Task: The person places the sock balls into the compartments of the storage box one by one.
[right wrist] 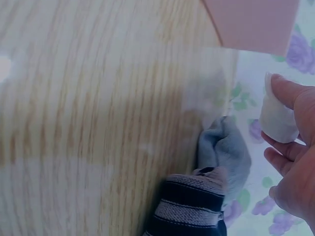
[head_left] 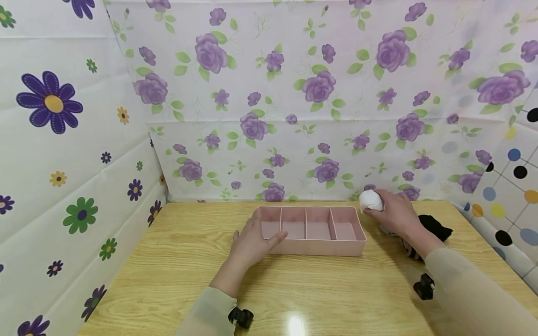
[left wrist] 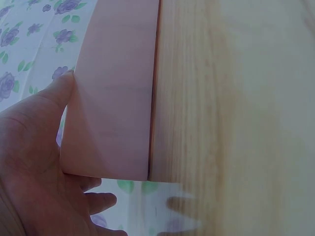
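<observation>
Roll [head_left: 371,201] hangs pinched in the right hand [head_left: 395,212] by the table's [head_left: 315,284] far edge, beside the box [head_left: 317,248], whose left end the left hand [head_left: 250,240] touches, unclenched. Likely step: stowing; next calls for lowering it into 1 compartment [head_left: 345,230].

head view looks forward-down from farthest back, both wrist views sit close, all sharing the pink box [head_left: 317,248]

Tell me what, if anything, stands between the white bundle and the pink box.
Nothing visible stands between the white bundle in the right hand and the pink box, though the box's own right wall may need clearing. The grey cloth and striped cloth lie off to the right.
</observation>
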The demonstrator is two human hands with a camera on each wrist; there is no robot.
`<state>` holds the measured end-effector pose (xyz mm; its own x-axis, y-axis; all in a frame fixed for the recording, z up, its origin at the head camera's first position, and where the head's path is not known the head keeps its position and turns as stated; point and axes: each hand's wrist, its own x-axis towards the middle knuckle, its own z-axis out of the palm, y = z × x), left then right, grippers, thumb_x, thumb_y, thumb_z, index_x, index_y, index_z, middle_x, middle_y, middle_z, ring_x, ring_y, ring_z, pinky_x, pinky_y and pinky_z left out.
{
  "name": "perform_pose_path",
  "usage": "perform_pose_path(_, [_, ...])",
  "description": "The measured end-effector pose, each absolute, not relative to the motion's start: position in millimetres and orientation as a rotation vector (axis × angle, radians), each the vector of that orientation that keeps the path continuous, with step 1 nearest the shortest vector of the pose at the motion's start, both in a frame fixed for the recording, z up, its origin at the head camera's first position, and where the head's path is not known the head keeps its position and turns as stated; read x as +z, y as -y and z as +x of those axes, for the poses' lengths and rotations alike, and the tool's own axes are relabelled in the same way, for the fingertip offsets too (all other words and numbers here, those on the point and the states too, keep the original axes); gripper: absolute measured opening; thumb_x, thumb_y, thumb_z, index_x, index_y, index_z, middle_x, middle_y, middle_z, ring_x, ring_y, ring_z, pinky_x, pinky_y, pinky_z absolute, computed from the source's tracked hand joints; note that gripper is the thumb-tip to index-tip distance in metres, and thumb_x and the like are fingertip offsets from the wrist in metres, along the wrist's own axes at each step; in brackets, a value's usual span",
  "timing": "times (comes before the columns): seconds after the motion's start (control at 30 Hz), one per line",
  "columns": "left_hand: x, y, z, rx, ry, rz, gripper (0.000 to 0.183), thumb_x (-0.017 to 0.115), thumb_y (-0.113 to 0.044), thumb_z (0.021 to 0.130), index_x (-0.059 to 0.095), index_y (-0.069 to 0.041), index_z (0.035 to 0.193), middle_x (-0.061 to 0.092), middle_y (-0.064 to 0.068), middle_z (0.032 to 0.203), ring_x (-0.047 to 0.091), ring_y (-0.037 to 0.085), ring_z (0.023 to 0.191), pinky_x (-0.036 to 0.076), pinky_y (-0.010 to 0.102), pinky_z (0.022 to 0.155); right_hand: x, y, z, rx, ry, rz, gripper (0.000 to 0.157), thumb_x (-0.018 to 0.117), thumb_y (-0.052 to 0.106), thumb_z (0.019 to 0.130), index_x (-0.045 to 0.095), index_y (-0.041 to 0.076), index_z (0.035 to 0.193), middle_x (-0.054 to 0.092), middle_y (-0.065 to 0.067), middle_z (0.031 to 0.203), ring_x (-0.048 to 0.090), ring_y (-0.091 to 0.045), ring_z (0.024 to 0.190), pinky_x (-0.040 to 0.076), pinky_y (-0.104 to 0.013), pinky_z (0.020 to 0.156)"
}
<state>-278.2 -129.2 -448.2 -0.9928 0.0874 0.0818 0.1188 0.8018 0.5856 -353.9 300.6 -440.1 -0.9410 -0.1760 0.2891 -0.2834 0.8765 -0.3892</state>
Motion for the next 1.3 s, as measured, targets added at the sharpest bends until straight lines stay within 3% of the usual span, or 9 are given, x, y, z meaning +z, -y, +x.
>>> perform_pose_path(0.17, [-448,130,-278,-0.962,2.928,-0.175,0.121,0.066,-0.079,0.097,0.015,-0.004,0.177,0.029,0.018,0.179,0.032,0.039,0.163,0.014,0.078,0.127,-430,-297,-343,0.692,2.789,0.357,0.082,0.084,0.043,0.101,0.052,-0.008,0.157,0.064,-0.038,0.141,0.060,-0.060,0.128,0.016,-0.077,0.126])
perform_pose_path(0.27, [-449,131,-279,-0.954,2.931,-0.173,0.121,0.065,-0.080,0.097,0.014,-0.005,0.177,0.030,0.018,0.179,0.032,0.039,0.163,0.013,0.078,0.127,-425,-295,-335,0.721,2.783,0.363,0.084,0.082,0.044,0.102,0.049,-0.008,0.160,0.062,-0.038,0.145,0.058,-0.059,0.130,0.028,-0.077,0.120])
perform_pose_path(0.47, [-450,132,-280,-0.954,2.934,-0.171,0.122,0.064,-0.082,0.096,0.014,-0.005,0.177,0.029,0.017,0.179,0.031,0.038,0.164,0.013,0.078,0.127,-416,-287,-318,0.784,2.784,0.367,0.088,0.078,0.050,0.104,0.045,-0.006,0.163,0.058,-0.037,0.149,0.056,-0.058,0.132,0.052,-0.072,0.096])
perform_pose_path(0.8, [-451,131,-281,-0.960,2.924,-0.180,0.121,0.065,-0.081,0.096,0.016,-0.005,0.177,0.028,0.016,0.180,0.031,0.037,0.164,0.013,0.078,0.127,-411,-272,-300,0.940,2.792,0.428,0.087,0.078,0.050,0.104,0.044,0.000,0.166,0.054,-0.031,0.158,0.054,-0.054,0.140,0.051,-0.073,0.101])
perform_pose_path(1.0, [-450,130,-280,-0.966,2.925,-0.175,0.120,0.066,-0.080,0.096,0.017,-0.005,0.177,0.029,0.016,0.180,0.032,0.037,0.164,0.014,0.078,0.127,-414,-266,-296,0.921,2.759,0.490,0.080,0.082,0.046,0.102,0.051,0.003,0.163,0.062,-0.027,0.151,0.060,-0.050,0.134,0.055,-0.069,0.097])
perform_pose_path(1.3, [-450,131,-280,-0.960,2.928,-0.178,0.121,0.065,-0.081,0.096,0.016,-0.005,0.177,0.028,0.016,0.180,0.031,0.037,0.164,0.014,0.078,0.126,-418,-255,-291,1.011,2.772,0.532,0.080,0.086,0.040,0.099,0.052,0.003,0.162,0.059,-0.027,0.154,0.058,-0.051,0.138,0.055,-0.068,0.100])
